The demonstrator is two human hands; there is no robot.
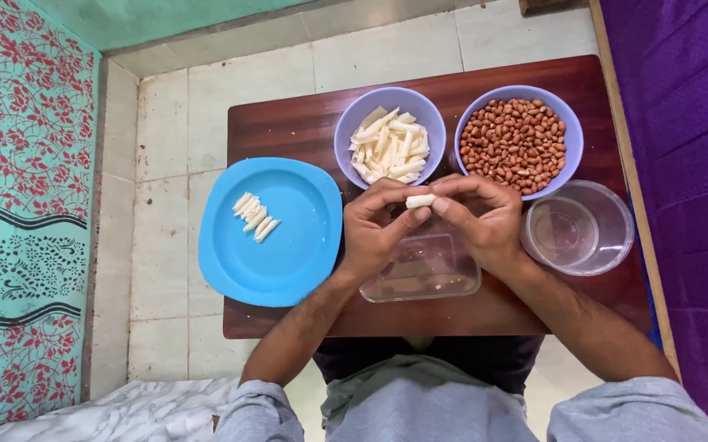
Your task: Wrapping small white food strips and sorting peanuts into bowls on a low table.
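My left hand (377, 232) and my right hand (485, 219) meet over the small brown table (288, 123), both pinching one short white stick piece (420, 200) between their fingertips. Just beyond them stands a lilac bowl (346, 135) heaped with the same white sticks. A second lilac bowl (575, 139) to its right is full of red-brown peanuts. On the left, a blue plate (288, 262) carries several white sticks laid side by side. Under my hands sits a clear rectangular tub (428, 274).
A clear round container (595, 245) stands at the table's right side, beside my right wrist. A purple cloth (689, 164) runs along the right edge. Pale floor tiles (166, 245) and a patterned teal and red fabric (18, 205) lie to the left.
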